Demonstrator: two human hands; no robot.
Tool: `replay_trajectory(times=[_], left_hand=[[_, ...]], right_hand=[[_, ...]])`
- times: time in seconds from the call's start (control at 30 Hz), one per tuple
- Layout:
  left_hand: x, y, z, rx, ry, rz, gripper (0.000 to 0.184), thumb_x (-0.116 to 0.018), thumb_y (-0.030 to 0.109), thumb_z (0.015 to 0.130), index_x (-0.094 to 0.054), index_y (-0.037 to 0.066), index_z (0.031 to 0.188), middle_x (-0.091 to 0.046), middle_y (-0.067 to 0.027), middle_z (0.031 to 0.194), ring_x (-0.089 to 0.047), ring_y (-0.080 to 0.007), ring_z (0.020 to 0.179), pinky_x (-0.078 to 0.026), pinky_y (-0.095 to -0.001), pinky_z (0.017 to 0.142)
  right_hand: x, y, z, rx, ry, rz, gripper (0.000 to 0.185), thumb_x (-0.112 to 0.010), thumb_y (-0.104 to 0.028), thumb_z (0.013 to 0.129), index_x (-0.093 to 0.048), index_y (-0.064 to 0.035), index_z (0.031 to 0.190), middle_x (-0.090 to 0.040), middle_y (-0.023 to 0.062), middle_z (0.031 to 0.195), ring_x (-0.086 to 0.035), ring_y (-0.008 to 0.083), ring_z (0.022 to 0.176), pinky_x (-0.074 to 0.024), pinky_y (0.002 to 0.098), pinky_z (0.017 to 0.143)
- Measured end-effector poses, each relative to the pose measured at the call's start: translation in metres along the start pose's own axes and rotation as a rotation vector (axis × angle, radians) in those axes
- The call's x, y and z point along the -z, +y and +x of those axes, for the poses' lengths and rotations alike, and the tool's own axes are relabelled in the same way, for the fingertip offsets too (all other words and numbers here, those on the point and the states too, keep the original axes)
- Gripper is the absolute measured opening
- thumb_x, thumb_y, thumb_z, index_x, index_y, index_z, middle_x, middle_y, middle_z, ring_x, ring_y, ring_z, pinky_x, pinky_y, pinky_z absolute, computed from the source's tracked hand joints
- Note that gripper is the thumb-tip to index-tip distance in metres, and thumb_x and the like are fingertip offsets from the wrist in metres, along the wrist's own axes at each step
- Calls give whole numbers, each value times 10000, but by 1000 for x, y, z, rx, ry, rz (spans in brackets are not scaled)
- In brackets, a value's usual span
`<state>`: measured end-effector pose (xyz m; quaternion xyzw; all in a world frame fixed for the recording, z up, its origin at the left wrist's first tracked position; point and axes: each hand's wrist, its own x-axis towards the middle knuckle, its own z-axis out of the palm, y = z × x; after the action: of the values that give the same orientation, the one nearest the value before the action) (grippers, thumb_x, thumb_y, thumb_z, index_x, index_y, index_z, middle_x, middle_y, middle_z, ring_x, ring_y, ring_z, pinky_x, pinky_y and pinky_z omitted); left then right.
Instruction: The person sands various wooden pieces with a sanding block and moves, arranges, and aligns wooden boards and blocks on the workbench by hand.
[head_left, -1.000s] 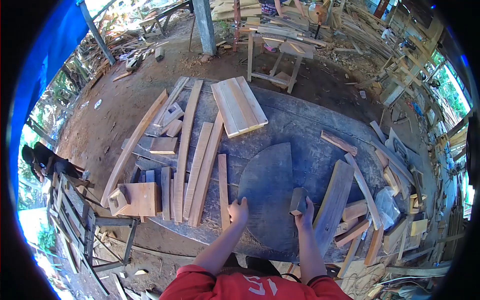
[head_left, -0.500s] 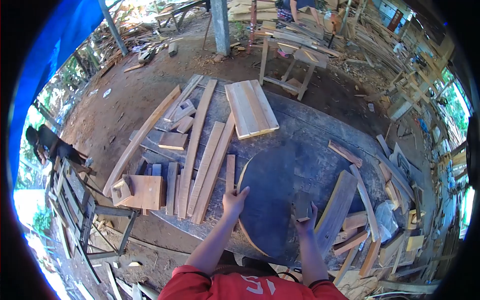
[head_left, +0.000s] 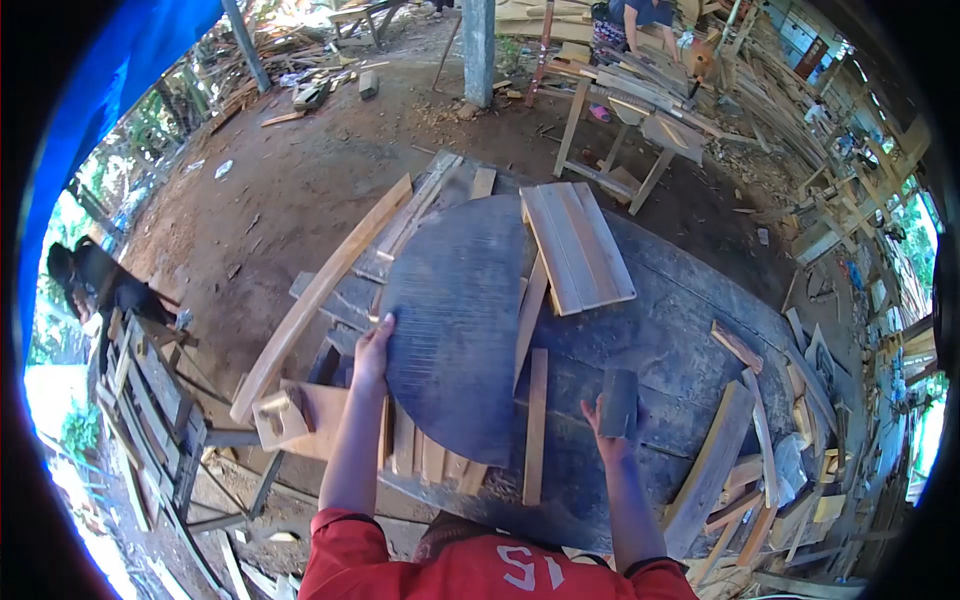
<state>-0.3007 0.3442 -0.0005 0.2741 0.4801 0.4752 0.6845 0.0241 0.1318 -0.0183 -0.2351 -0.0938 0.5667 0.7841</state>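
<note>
Fisheye distortion, glaring daylight at left

Count: one half-round board in my left fingers; one dark block in my right fingers; one slatted panel beyond both; one desk beneath.

Dark half-round board, dark block

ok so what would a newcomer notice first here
Probably the big dark half-round board, held by the left hand at its curved edge over the left side of the table. Next come the dark block in the right hand and the pale panel near the table's far edge.
</note>
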Motion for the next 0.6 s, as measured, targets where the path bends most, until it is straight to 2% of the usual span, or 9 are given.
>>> replay_trajectory(times=[0.1,0.17,0.23,0.27,0.33,0.5,0.57,0.6], left_hand=[[28,8,63,-16,53,-22,342,-612,264,834,-585,-63,928,-640,-121,854,-626,-186,724,-505,-269,674],[37,12,91,41,6,-57,353,-614,272,832,-588,-62,941,-640,-113,874,-626,-182,753,-503,-270,685],[47,8,120,-3,77,-3,388,-619,292,827,-585,-67,970,-639,-114,895,-624,-180,776,-501,-278,696],[51,6,132,12,116,38,421,-622,314,822,-583,-70,989,-639,-117,909,-621,-180,786,-497,-283,711],[64,-3,152,38,91,61,428,-622,323,821,-585,-69,990,-638,-118,916,-620,-179,786,-492,-279,717],[79,-10,177,96,93,184,449,-624,352,815,-602,-73,960,-640,-108,913,-616,-178,782,-480,-270,722],[94,-21,194,54,164,457,500,-620,418,799,-630,-74,885,-644,-113,868,-612,-186,784,-472,-291,720],[107,-28,206,-24,237,807,596,-589,517,776,-641,-75,812,-643,-172,784,-621,-243,744,-473,-344,704]], right_hand=[[13,25,0,-25,110,19,439,-382,-419,874,-541,-83,1107,-614,85,954,-596,212,889,-391,490,914],[15,34,1,-45,308,-93,456,-388,-429,868,-524,-75,1122,-603,97,994,-595,221,884,-435,461,867],[15,35,1,-48,385,-96,459,-403,-434,860,-529,-73,1115,-606,96,987,-598,227,877,-473,422,817],[20,34,1,-35,386,-94,459,-403,-434,860,-529,-73,1115,-606,96,987,-598,227,877,-473,422,817],[30,30,3,-27,496,-225,472,-415,-467,850,-557,-93,1101,-621,72,954,-603,210,850,-507,416,722],[35,23,8,13,557,-246,481,-420,-472,843,-556,-77,1083,-622,93,936,-612,212,818,-522,380,682],[35,23,9,22,546,-247,482,-424,-470,841,-553,-74,1082,-622,100,930,-614,214,810,-524,376,677],[37,24,10,28,538,-249,481,-430,-467,838,-551,-72,1085,-623,99,925,-615,214,805,-525,375,674]])
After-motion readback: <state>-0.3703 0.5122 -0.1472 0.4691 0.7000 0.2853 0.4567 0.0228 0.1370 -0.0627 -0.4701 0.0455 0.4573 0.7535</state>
